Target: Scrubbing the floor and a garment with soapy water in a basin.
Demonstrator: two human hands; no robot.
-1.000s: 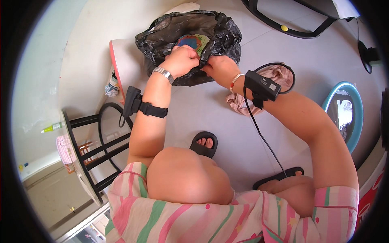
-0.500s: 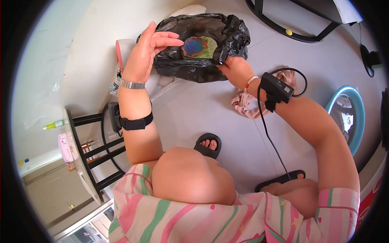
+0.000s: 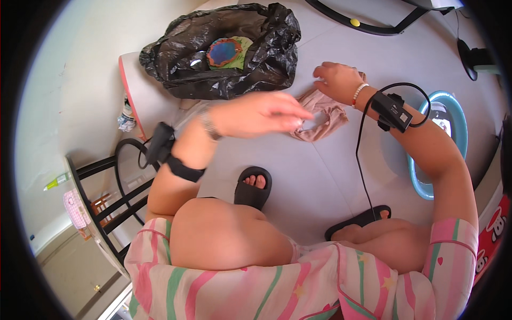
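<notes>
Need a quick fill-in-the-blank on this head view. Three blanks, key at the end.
1. The open plastic bag is ____ in colour.
2. A silvery band circles the person's ____ wrist.
3. In the picture, the blue basin stands to the ____ of the crumpled cloth.

Missing words: black; left; right.

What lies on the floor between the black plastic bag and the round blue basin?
In the head view, a crumpled pink cloth lies there, partly hidden by the right hand.
</notes>
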